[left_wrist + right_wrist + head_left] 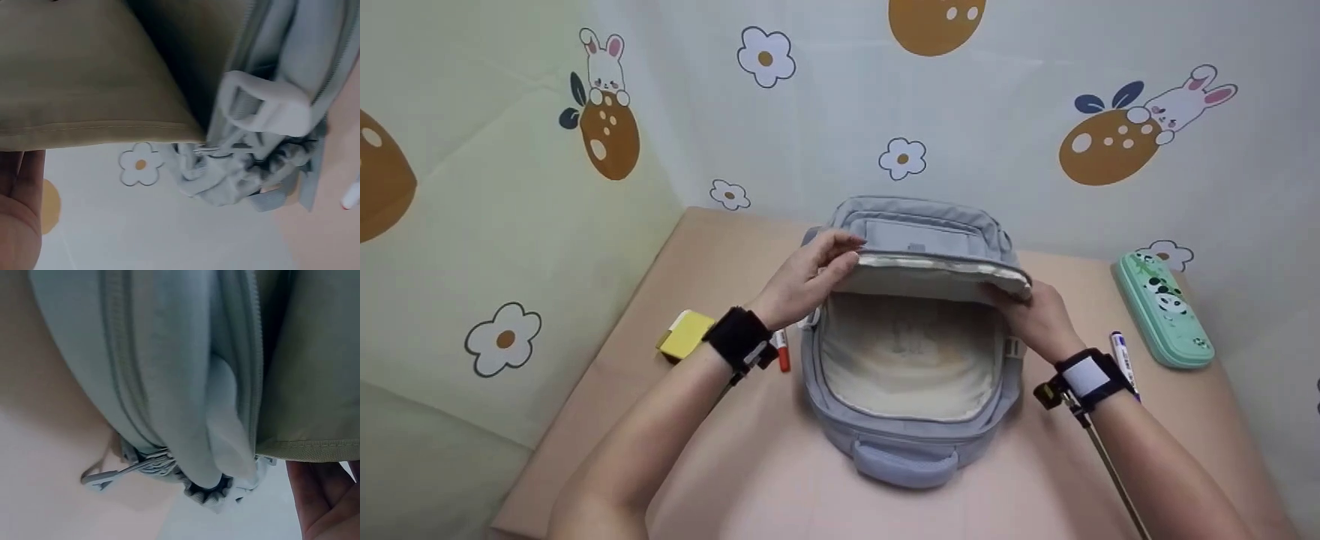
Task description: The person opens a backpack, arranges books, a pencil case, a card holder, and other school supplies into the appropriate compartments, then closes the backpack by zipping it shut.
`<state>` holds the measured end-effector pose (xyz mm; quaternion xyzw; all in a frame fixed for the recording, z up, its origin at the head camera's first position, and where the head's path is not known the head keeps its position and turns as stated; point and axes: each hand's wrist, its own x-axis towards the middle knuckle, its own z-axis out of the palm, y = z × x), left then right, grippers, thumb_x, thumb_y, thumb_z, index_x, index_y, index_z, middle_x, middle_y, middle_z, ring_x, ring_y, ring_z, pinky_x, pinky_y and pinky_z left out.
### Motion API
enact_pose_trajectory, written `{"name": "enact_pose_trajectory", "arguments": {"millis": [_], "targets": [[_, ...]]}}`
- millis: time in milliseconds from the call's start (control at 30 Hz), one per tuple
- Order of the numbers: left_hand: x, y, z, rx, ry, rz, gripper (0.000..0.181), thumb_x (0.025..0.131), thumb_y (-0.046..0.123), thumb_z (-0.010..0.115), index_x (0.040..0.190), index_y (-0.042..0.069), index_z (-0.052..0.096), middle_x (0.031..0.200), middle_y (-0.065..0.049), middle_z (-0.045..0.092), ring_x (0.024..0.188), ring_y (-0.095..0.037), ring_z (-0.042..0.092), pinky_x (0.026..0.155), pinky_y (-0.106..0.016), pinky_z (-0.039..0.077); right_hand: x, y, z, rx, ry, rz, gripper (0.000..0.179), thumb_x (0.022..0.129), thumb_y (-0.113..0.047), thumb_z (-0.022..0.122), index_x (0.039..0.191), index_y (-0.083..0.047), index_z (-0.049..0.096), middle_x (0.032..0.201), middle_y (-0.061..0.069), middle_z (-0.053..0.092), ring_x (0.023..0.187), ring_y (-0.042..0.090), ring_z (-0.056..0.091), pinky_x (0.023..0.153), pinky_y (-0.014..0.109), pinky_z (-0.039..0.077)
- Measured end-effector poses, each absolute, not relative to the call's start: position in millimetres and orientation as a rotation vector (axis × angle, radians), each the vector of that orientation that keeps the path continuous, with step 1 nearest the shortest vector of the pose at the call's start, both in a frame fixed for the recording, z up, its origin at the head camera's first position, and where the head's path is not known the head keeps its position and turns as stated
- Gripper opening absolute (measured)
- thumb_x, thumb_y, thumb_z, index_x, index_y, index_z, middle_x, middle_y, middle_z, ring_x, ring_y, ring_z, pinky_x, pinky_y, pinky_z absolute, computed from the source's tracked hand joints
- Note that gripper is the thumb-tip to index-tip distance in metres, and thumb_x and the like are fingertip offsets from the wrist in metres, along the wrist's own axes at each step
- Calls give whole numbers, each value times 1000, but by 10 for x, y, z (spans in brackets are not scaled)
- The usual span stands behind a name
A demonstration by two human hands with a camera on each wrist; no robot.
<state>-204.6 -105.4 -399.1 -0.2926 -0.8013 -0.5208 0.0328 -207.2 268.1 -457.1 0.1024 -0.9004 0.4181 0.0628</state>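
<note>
A yellow block [688,335] lies at left, partly behind the black left wrist strap [737,337], which also overlaps a red-and-white marker [783,356]. The left hand [810,274] pinches the flap [915,283] between thumb and bent fingers. Mid-table, the grey-blue backpack [915,429] gapes, pale lining [915,390] showing, handle [906,466] nearest the person. The right hand [1044,316] grips the flap's other side, fingertips hidden; rightward, a blue-and-white marker [1122,356], part-covered by that wrist, then a mint panda pencil case [1166,311].

Backpack [913,360] on table [735,465], frame centre. Pencil case [1168,311] far right, marker [1123,360] between them. Block [688,335] left of centre.
</note>
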Motion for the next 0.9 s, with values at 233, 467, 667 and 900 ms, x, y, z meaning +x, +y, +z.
{"name": "enact_pose_trajectory", "arguments": {"millis": [233, 467, 667, 900], "targets": [[-2238, -1176, -4334, -760, -2694, -1598, 68, 94, 42, 74, 151, 18, 47, 148, -2, 54, 140, -23, 45, 114, -45, 36, -2213, 2657, -4440, 188, -2739, 1349, 62, 96, -57, 63, 130, -4, 65, 121, 19, 68, 107, 32, 64, 91, 49, 50], [-2436, -1107, -4538, -554, -2767, -1686, 53, 98, 49, 65, 138, 14, 61, 134, -4, 65, 126, -18, 58, 108, -37, 42, -2336, 2604, -4333, 80, -2774, 1418, 66, 92, -66, 62, 112, -3, 63, 99, 18, 65, 82, 30, 62, 61, 35, 54], [-2521, -988, -4541, -468, -2707, -1759, 50, 101, 50, 60, 133, 11, 62, 128, -5, 65, 118, -18, 60, 105, -35, 43, -2387, 2621, -4318, 42, -2785, 1477, 69, 91, -68, 61, 111, -1, 58, 95, 16, 58, 84, 29, 56, 60, 36, 50], [-2557, -950, -4561, -378, -2675, -1798, 35, 103, 43, 59, 101, 8, 61, 87, 0, 54, 80, -18, 51, 74, -32, 39, -2371, 2632, -4351, 104, -2768, 1481, 68, 91, -65, 64, 117, -3, 62, 101, 15, 63, 87, 27, 59, 67, 35, 50]]}}
